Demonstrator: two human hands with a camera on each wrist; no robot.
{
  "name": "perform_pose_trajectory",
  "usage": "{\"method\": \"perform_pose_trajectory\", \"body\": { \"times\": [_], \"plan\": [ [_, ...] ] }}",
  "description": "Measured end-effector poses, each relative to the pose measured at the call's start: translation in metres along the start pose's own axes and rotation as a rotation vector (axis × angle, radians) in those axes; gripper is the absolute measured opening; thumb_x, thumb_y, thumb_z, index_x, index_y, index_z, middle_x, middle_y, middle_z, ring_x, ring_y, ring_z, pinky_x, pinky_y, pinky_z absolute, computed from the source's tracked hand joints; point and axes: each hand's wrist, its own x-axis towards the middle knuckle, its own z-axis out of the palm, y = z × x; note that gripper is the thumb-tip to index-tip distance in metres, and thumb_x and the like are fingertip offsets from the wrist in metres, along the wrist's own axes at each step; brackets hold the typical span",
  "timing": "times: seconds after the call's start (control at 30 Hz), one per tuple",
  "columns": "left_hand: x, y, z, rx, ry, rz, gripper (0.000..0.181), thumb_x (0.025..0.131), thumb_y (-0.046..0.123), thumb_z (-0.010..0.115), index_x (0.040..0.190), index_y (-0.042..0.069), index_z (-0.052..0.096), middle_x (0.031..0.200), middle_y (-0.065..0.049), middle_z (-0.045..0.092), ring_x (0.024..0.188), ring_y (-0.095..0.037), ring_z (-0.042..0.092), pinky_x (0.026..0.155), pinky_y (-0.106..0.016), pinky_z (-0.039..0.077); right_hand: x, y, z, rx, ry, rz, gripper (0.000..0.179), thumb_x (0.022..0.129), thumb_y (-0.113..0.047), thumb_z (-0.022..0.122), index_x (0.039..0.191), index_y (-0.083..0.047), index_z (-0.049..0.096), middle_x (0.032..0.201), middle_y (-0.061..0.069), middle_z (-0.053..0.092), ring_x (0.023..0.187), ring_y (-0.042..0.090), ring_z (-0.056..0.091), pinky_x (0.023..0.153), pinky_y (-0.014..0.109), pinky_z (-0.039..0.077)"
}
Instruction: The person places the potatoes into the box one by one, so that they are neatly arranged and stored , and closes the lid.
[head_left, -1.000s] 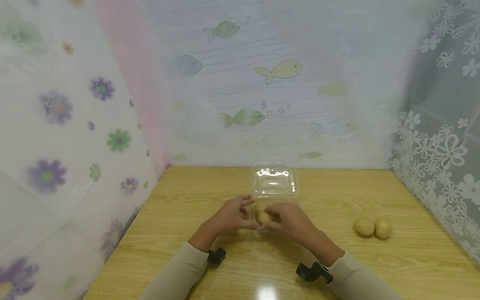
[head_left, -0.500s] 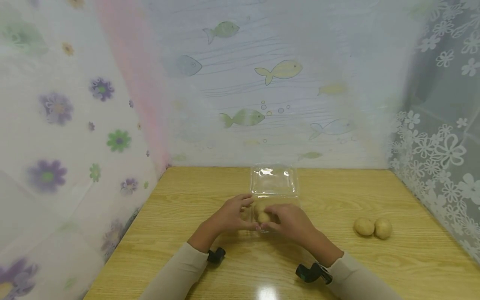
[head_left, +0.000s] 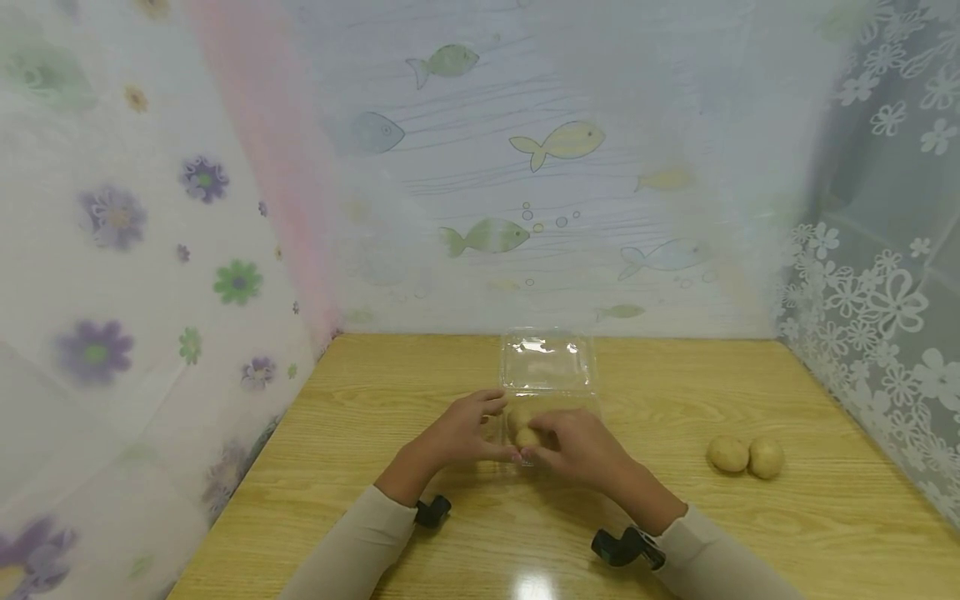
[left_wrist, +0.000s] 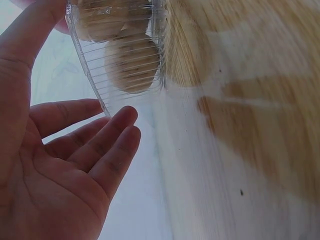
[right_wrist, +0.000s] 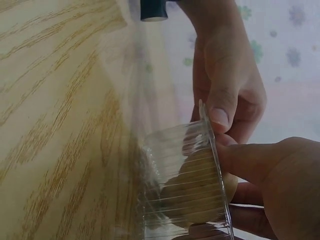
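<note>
A clear plastic clamshell container (head_left: 550, 390) stands on the table, its lid raised toward the back. Several potatoes lie inside; a small potato (head_left: 527, 438) is near the front and another potato (head_left: 517, 415) behind it. My left hand (head_left: 467, 429) is at the container's left side, thumb by the front rim and fingertips touching the edge. In the left wrist view its fingers (left_wrist: 107, 145) are relaxed and spread. My right hand (head_left: 581, 442) reaches in over the front, its fingers curled round the front potato (right_wrist: 192, 192). That hand hides the tray's right part.
Two loose potatoes (head_left: 727, 453) sit side by side on the wooden table (head_left: 660, 392) at the right. Patterned sheets (head_left: 555, 192) surround the table at the back and both sides. Dark wrist cameras (head_left: 626, 546) are strapped to both forearms.
Both hands stay almost in place at the container. The right hand and the front potato shift only slightly. The two loose potatoes have not moved.
</note>
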Motion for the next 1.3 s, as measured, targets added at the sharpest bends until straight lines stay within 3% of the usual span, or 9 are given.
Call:
{"method": "perform_pose_trajectory", "body": {
  "times": [0.2, 0.37, 0.5, 0.87, 1.13, 1.3],
  "plan": [
    [0.0003, 0.0009, -0.0002, 0.011, 0.005, -0.011, 0.104, 0.078, 0.059, 0.086, 0.155, 0.003, 0.045, 0.162, -0.012, 0.043, 0.144, -0.029, 0.05, 0.113, -0.044, 0.047, 0.0001, -0.0007, 0.001, 0.031, 0.014, 0.028, 0.027, 0.086, -0.036, 0.085, 0.104, -0.016, 0.081, 0.09, -0.008, 0.076, 0.07, 0.006, 0.06, 0.063, 0.022, 0.048],
    [-0.0004, 0.0011, 0.0001, 0.011, 0.004, -0.016, 0.104, 0.079, 0.06, 0.085, 0.155, 0.003, 0.045, 0.162, -0.012, 0.043, 0.144, -0.031, 0.05, 0.113, -0.045, 0.048, -0.0009, -0.002, 0.0013, 0.024, 0.035, 0.093, 0.033, 0.083, -0.04, 0.087, 0.105, -0.015, 0.082, 0.099, -0.004, 0.08, 0.08, 0.01, 0.072, 0.073, 0.03, 0.058],
    [-0.0017, 0.0006, 0.0016, 0.014, -0.004, -0.015, 0.105, 0.079, 0.062, 0.084, 0.156, 0.004, 0.044, 0.162, -0.01, 0.043, 0.143, -0.03, 0.05, 0.112, -0.045, 0.049, -0.0024, -0.0029, 0.0015, -0.007, 0.026, 0.136, 0.035, 0.082, -0.046, 0.086, 0.103, -0.018, 0.083, 0.1, -0.006, 0.08, 0.086, 0.012, 0.075, 0.078, 0.035, 0.06],
    [-0.0015, -0.0001, 0.0015, -0.012, 0.005, -0.021, 0.11, 0.077, 0.064, 0.084, 0.158, 0.004, 0.041, 0.16, -0.012, 0.047, 0.139, -0.029, 0.056, 0.11, -0.045, 0.05, -0.0012, -0.0027, -0.0007, 0.083, 0.001, 0.105, 0.031, 0.083, -0.039, 0.087, 0.103, -0.015, 0.083, 0.102, -0.004, 0.081, 0.097, 0.019, 0.077, 0.083, 0.038, 0.062],
    [-0.0012, -0.0003, 0.0016, -0.019, 0.001, -0.023, 0.112, 0.077, 0.064, 0.084, 0.158, 0.002, 0.039, 0.157, -0.014, 0.05, 0.14, -0.031, 0.054, 0.11, -0.045, 0.05, -0.0006, -0.0042, -0.0017, 0.121, -0.05, 0.163, 0.033, 0.086, -0.036, 0.085, 0.106, -0.01, 0.083, 0.109, 0.004, 0.08, 0.105, 0.023, 0.075, 0.086, 0.042, 0.061],
    [-0.0006, -0.0005, 0.0003, 0.002, -0.003, -0.014, 0.11, 0.077, 0.065, 0.083, 0.158, 0.004, 0.041, 0.162, -0.012, 0.044, 0.144, -0.03, 0.049, 0.113, -0.045, 0.048, 0.0012, -0.0052, -0.0008, 0.137, -0.067, 0.211, 0.035, 0.087, -0.037, 0.084, 0.109, -0.009, 0.082, 0.111, 0.005, 0.079, 0.09, 0.016, 0.069, 0.077, 0.035, 0.057]
  ]
}}
